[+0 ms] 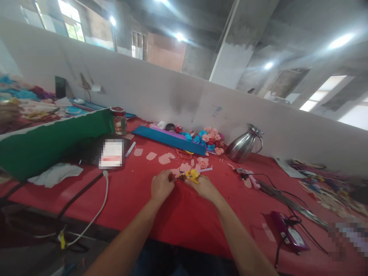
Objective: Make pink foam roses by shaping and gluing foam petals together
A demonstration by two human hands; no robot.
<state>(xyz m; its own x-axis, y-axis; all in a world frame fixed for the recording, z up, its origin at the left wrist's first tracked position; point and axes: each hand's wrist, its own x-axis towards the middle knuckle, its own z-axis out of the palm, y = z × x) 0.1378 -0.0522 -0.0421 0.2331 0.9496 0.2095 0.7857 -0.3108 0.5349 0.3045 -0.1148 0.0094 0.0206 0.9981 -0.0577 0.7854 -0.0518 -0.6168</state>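
My left hand (162,185) is closed, its fingertips pinching a small dark red piece (171,177). Close by on the right, my right hand (205,188) grips a small yellow object (192,175) whose exact kind I cannot make out. Some dark, brownish bits show between the two hands. Just beyond them lie pale pink petal pieces (184,167) and a pink flower (202,163). More loose cut petals (166,158) are spread over the red tabletop (126,203) to the left.
A blue strip-like tray (169,140) with paper flowers (212,136) stands behind. Steel jug (243,145), pink glue gun (253,181), wires (296,207) and purple power strip (289,232) lie right. Left are a lidded jar (119,120), a green divider (57,142) and a white cable (105,195).
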